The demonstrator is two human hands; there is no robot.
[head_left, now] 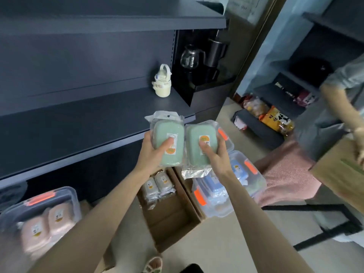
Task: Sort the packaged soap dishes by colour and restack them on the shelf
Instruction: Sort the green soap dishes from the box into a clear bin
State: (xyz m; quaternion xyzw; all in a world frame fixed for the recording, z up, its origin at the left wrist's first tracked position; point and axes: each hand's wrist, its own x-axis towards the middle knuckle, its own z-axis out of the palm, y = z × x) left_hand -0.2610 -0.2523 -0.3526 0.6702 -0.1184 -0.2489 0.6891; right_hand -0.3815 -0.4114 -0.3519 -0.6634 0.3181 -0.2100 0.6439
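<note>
Out in front of the shelf [78, 123], the left hand [151, 152] grips a green dish [161, 133] and the right hand [216, 154] grips a second green dish [197, 133], held side by side and touching, so the greens seem matched, and next they should be set down flat on the shelf.

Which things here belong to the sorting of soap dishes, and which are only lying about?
For the job: first green soap dish, held by the left hand; second green soap dish, held by the right hand; pink soap dishes; blue soap dishes; pale soap dishes in the cardboard box; shelf.
Lying about: cream bottle; glass jug; black jug; snack bags.
</note>
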